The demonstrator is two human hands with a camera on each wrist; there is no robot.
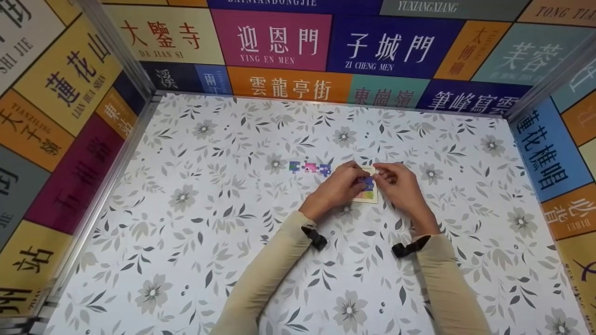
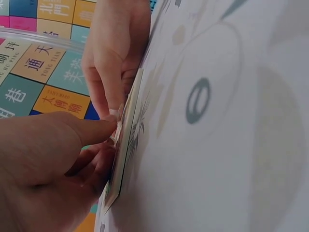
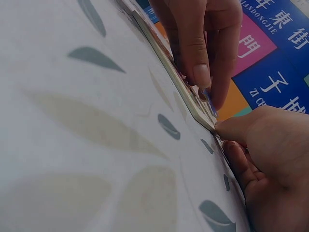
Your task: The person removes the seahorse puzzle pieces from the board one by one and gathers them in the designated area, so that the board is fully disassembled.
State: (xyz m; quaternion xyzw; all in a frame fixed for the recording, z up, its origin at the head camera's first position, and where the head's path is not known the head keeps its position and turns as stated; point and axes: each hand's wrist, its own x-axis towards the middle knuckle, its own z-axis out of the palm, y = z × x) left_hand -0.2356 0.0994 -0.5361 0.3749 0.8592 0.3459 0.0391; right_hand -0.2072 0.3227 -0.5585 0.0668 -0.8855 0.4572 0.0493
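A small jigsaw puzzle board (image 1: 369, 201) with a pale frame lies on the table, partly covered by both hands. Colourful pieces show inside its frame, blue above and yellow-green below. Over the board's upper left part, my left hand (image 1: 343, 184) pinches a purple-blue puzzle piece (image 3: 208, 100) between thumb and fingers, right at the board's surface. At the far right corner, my right hand (image 1: 399, 186) grips the board's edge, thumb on top in the right wrist view. The left wrist view shows the board (image 2: 126, 140) edge-on, with the fingertips of both hands close together.
Left of the board lie three loose puzzle pieces: a blue-green one (image 1: 294, 166), a pink one (image 1: 310, 167) and a blue-purple one (image 1: 325, 170) near my left knuckles. The table (image 1: 223, 279) has a leaf-and-flower cover. Panels with printed characters (image 1: 279, 42) wall its back and sides.
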